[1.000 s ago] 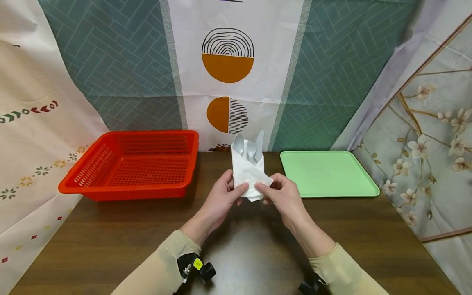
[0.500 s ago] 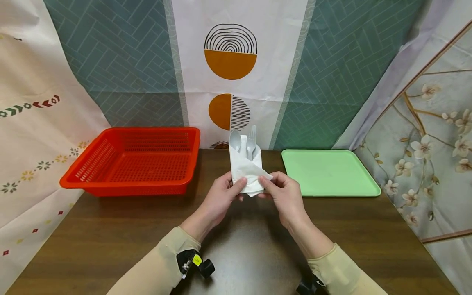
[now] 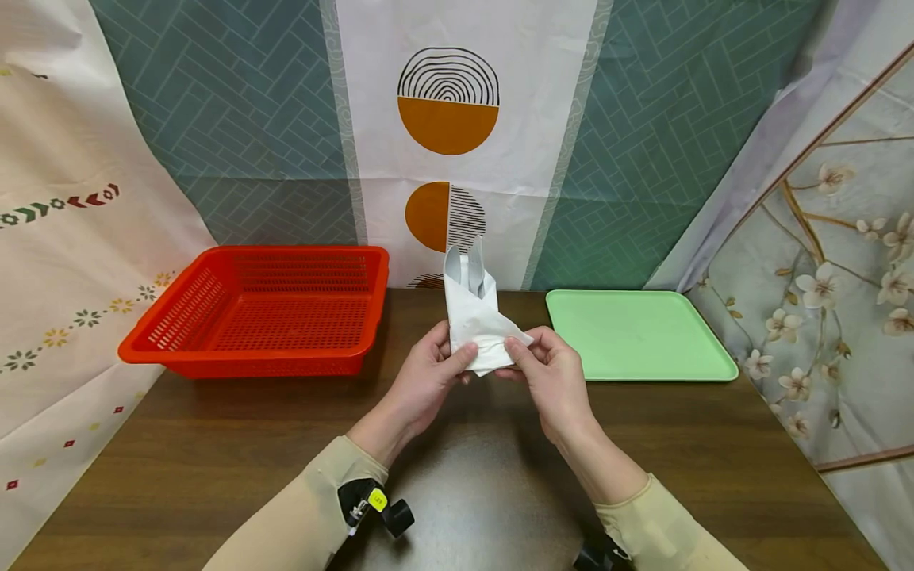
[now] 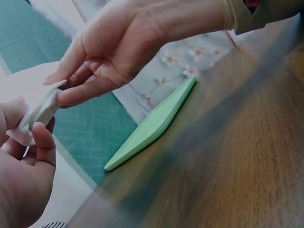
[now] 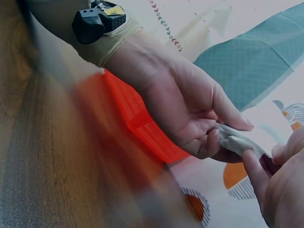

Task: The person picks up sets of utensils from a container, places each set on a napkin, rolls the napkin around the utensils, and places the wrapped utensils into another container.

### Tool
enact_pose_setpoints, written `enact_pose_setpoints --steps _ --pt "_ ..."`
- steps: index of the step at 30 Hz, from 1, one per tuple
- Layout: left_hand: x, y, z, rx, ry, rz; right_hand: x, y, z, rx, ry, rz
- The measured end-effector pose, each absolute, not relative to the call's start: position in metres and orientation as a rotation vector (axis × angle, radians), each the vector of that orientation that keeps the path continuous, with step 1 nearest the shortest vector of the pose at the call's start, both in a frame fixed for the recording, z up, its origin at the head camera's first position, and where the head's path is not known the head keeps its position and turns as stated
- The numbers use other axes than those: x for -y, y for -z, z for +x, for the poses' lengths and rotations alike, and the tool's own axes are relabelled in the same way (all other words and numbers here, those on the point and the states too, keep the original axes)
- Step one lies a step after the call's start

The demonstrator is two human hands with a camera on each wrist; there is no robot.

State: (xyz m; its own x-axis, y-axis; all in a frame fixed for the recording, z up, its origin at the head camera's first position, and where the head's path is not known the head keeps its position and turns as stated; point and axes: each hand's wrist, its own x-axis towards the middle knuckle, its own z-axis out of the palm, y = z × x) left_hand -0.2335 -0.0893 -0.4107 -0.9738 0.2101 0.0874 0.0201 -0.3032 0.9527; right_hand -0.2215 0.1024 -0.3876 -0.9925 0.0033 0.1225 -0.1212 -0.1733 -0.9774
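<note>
A white paper napkin [image 3: 480, 321] is folded round pale grey plastic cutlery, held up above the table in the head view. From its top pokes a spoon [image 3: 453, 265], with a second slim piece beside it turned nearly edge-on. My left hand [image 3: 426, 371] pinches the lower left side of the napkin, thumb in front. At the lower right, my right hand [image 3: 553, 373] pinches a loose pointed corner between thumb and fingers. Both hands meet at the napkin's gathered bottom end [image 4: 45, 107] in the left wrist view; the cutlery handles are hidden inside.
A red perforated plastic basket [image 3: 357, 349] stands at the back left of the dark wooden table [image 3: 286, 444]. At the back right lies a light green tray [image 3: 639, 333]. Patterned cloths [image 3: 271, 119] hang behind and at both sides.
The napkin bundle has turned, so the knife and fork that showed clearly beside the spoon now appear edge-on or hidden. Its top leans further left. Both hands keep their grip, barely moving.
</note>
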Motion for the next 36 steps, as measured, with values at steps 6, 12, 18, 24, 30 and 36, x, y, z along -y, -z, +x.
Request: enact_pose_setpoints --steps 6,12,18,24,30,36 --pt "0.091 0.408 -0.232 -1.748 -2.44 0.302 -0.103 0.386 -0.221 2.0 -2.299 0.174" --pt "0.091 0.407 -0.231 -1.806 -2.457 0.204 -0.1 0.388 -0.219 2.014 -2.307 0.176" --pt "0.091 0.41 -0.233 -1.875 -2.433 0.203 -0.101 0.386 -0.219 2.082 -2.334 0.153" --pt "0.091 0.413 -0.233 -1.933 -2.352 0.235 -0.106 0.387 -0.224 2.158 -2.396 0.11" --pt "0.091 0.412 -0.234 -1.939 -2.285 0.25 -0.107 0.389 -0.228 2.138 -2.418 0.175" --pt "0.088 0.413 -0.233 -1.921 -2.286 0.271 -0.107 0.392 -0.231 2.109 -2.414 0.192"
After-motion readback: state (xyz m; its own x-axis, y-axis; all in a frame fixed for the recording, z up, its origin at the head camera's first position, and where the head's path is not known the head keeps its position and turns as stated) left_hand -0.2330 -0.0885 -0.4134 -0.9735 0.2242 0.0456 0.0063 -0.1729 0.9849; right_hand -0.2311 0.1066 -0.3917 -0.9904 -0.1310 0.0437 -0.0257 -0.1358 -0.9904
